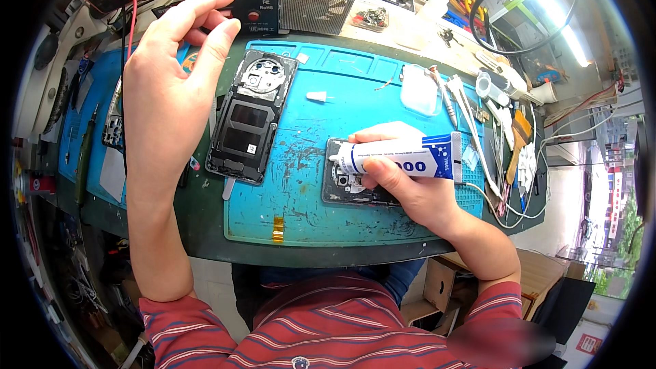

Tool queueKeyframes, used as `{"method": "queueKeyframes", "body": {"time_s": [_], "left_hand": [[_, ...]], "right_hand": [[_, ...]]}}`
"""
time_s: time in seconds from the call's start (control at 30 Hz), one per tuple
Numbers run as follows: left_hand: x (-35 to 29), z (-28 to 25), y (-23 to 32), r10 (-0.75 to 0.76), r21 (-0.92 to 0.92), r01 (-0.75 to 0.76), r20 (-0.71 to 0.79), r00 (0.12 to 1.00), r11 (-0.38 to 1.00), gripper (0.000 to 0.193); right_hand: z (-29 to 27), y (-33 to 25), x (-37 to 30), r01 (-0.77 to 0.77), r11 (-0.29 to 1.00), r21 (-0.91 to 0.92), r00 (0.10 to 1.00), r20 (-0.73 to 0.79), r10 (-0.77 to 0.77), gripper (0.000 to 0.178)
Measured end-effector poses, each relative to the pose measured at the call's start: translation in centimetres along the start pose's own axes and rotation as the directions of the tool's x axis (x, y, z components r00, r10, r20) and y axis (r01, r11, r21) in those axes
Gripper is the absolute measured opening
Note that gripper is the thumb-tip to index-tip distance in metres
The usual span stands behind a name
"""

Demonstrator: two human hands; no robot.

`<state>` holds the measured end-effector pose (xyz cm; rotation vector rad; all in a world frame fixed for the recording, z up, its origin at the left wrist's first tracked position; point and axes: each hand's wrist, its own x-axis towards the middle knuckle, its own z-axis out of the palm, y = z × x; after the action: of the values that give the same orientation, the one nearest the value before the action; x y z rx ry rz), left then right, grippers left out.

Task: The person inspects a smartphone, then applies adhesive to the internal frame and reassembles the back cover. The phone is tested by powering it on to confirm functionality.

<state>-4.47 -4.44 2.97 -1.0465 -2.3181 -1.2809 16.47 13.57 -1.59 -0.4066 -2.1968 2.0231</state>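
Note:
My right hand (pixel 410 188) is wrapped round a white and blue glue tube (pixel 389 154), its narrow nozzle pointing left without a cap. Beneath the tube lies an opened phone (pixel 336 188) with bare inner parts, partly hidden by the hand. My left hand (pixel 181 61) is raised at the upper left, thumb and forefinger apart, nothing visible between them. Its fingertips come near a black box (pixel 256 17) with a red button; contact cannot be told. A white tube cap (pixel 316 96) with a thin pin rests on the mat. Left of it lies a black phone back part (pixel 249 123).
The blue work mat (pixel 294 195) covers much of the bench. A finned metal fan unit (pixel 314 10) stands behind it. On the right are a screwdriver (pixel 444 99), tweezers (pixel 475 133), a brush (pixel 521 133) and a white cable (pixel 509 222). A small clear box (pixel 420 89) sits nearby.

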Motion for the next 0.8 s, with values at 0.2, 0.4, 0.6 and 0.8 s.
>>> {"method": "queueKeyframes", "body": {"time_s": [0.2, 0.4, 0.6, 0.8], "left_hand": [[-0.03, -0.01, 0.11, -0.011, -0.004, 0.011, 0.008, 1.0, 1.0, 0.027], [-0.03, 0.06, -0.02, -0.008, -0.015, 0.008, 0.01, 1.0, 1.0, 0.027], [-0.08, -0.03, 0.19, -0.014, -0.002, 0.014, 0.017, 1.0, 1.0, 0.028], [-0.04, -0.01, 0.2, -0.022, -0.004, 0.022, 0.036, 0.999, 1.0, 0.028]], "right_hand": [[0.19, -0.11, 0.01, -0.025, 1.0, 0.015, 0.999, -0.041, 0.025, 0.032], [0.1, -0.03, 0.12, -0.005, 1.0, -0.02, 1.0, -0.031, 0.005, 0.033], [0.22, -0.16, 0.14, -0.021, 1.0, -0.005, 0.998, -0.055, 0.02, 0.032], [0.23, -0.03, 0.21, -0.013, 1.0, 0.021, 0.997, -0.078, 0.014, 0.032]]}}
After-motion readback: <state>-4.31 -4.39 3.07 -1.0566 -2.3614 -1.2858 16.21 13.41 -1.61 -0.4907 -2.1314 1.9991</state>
